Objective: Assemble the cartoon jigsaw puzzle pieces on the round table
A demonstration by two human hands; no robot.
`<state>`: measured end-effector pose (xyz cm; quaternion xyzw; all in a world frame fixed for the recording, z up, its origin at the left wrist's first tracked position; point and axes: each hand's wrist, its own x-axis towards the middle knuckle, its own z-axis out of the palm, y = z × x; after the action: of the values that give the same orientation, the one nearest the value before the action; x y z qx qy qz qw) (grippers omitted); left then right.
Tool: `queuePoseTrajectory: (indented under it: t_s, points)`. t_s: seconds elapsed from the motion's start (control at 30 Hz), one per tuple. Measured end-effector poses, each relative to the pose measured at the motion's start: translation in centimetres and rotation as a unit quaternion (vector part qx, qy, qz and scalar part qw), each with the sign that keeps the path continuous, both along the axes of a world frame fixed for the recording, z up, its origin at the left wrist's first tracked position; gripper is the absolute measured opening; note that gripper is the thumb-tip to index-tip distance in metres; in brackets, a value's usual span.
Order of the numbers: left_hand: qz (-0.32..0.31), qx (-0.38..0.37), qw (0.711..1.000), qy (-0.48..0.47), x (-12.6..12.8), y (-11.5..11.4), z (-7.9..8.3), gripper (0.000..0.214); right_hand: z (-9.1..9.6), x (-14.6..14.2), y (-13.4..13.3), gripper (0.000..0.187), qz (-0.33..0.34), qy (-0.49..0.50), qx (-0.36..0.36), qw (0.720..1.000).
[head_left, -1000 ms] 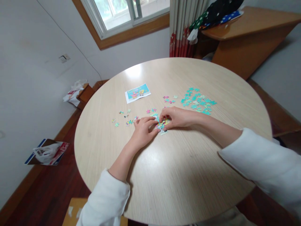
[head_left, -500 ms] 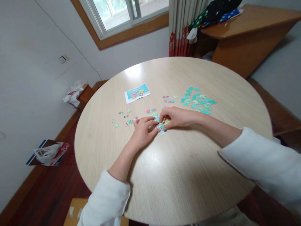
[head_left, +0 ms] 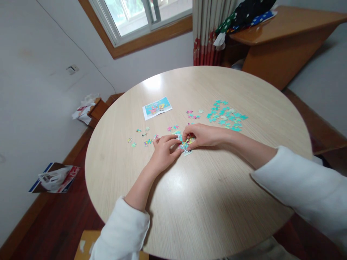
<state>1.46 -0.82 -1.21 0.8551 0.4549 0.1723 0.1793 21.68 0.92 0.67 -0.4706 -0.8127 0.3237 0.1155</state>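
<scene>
A small, partly joined jigsaw puzzle (head_left: pixel 186 153) lies on the round table between my hands, mostly covered by fingers. My left hand (head_left: pixel 165 152) rests at its left side, fingers spread and thumb apart, the tips touching the puzzle. From the right, my right hand (head_left: pixel 195 135) bends over it with thumb and forefinger pinched on a jigsaw piece, which the fingers largely hide. Loose pink and teal pieces (head_left: pixel 172 128) lie just beyond the hands. More scattered pieces (head_left: pixel 148 142) are left of my left hand.
A large spread of teal jigsaw pieces (head_left: pixel 227 116) lies beyond my right forearm. The picture card (head_left: pixel 157 108) is farther back, left of centre. Behind the round wooden table (head_left: pixel 206 202) stand a curtain (head_left: pixel 210 36) and a brown desk (head_left: pixel 292 25).
The view has shifted very slightly. Both hands stay at the puzzle in nearly the same pose, and the loose pieces look unmoved.
</scene>
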Motion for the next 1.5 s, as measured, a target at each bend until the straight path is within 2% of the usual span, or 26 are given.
queuePoseTrajectory:
  t_s: [0.43, 0.83, 1.13, 1.5]
  points:
    - [0.001, 0.002, 1.000, 0.000, -0.01, -0.02, -0.03, 0.020, -0.10, -0.01, 0.01, 0.029, 0.003, 0.010, -0.005, 1.000]
    - [-0.004, 0.001, 1.000, -0.004, -0.06, 0.04, -0.06, 0.020, 0.15, -0.17, -0.18, 0.021, 0.021, 0.016, -0.010, 1.000]
    - [0.000, -0.003, 1.000, 0.005, 0.03, -0.02, 0.15, 0.021, 0.46, -0.18, -0.04, 0.028, 0.012, -0.016, 0.015, 1.000]
    - [0.000, 0.008, 1.000, -0.005, -0.06, 0.05, -0.19, 0.020, 0.59, -0.30, -0.19, 0.025, 0.004, 0.008, -0.014, 1.000]
